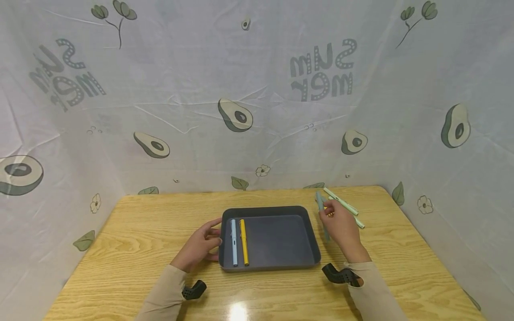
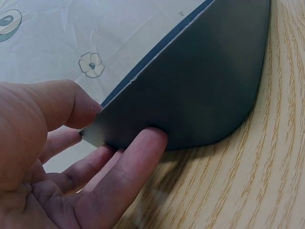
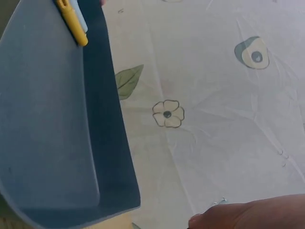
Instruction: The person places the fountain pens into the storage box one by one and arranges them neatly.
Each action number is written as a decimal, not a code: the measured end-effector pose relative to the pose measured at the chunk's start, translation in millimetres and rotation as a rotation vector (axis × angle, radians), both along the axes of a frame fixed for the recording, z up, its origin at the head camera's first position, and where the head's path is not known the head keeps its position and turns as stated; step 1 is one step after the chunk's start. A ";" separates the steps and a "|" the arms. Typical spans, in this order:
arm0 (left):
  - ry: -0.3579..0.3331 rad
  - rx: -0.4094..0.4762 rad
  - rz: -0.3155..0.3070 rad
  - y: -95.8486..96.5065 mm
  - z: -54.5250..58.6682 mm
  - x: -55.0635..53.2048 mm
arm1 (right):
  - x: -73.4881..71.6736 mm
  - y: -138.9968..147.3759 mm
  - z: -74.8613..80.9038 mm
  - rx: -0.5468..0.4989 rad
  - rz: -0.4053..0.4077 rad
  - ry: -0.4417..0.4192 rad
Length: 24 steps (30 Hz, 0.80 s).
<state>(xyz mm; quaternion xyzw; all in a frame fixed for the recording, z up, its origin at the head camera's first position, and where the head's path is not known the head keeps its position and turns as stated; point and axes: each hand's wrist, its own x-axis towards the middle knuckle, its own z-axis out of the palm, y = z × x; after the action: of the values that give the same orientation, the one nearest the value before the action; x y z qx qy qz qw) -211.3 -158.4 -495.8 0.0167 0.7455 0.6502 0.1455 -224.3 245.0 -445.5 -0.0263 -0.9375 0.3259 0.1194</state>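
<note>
A dark grey rectangular tray (image 1: 281, 240) lies on the table, holding a light blue pen (image 1: 234, 245) and a yellow pen (image 1: 244, 243) side by side near its left wall. My left hand (image 1: 201, 243) touches the outside of that wall, fingers spread and slightly bent; the left wrist view shows its fingertips (image 2: 155, 138) against the tray's side. Right of the tray, my right hand (image 1: 341, 225) pinches a grey-green pen (image 1: 319, 200). In the right wrist view only part of that hand shows, at the lower right corner.
Pale green pens (image 1: 341, 201) lie beyond and beside my right hand, and a bit of yellow shows under its fingers. The wooden table (image 1: 160, 218) is bordered by a patterned white cloth (image 1: 192, 151) at the back and sides.
</note>
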 end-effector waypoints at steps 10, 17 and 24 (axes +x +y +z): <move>0.001 -0.006 0.001 0.6 0.0 -1.1 | 2.7 -7.4 8.9 -0.061 0.007 0.041; 0.001 0.000 -0.002 0.9 1.8 -1.8 | 4.8 -13.0 13.9 -0.090 0.023 0.069; -0.008 -0.004 0.000 -0.1 1.7 -0.3 | 7.1 -19.0 13.4 -0.101 0.047 0.095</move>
<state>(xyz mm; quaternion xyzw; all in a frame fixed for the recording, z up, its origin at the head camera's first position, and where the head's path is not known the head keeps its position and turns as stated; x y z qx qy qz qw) -211.6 -158.5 -494.1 0.0137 0.7462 0.6489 0.1485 -217.2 225.9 -432.1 0.0053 -0.9134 0.3765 0.1547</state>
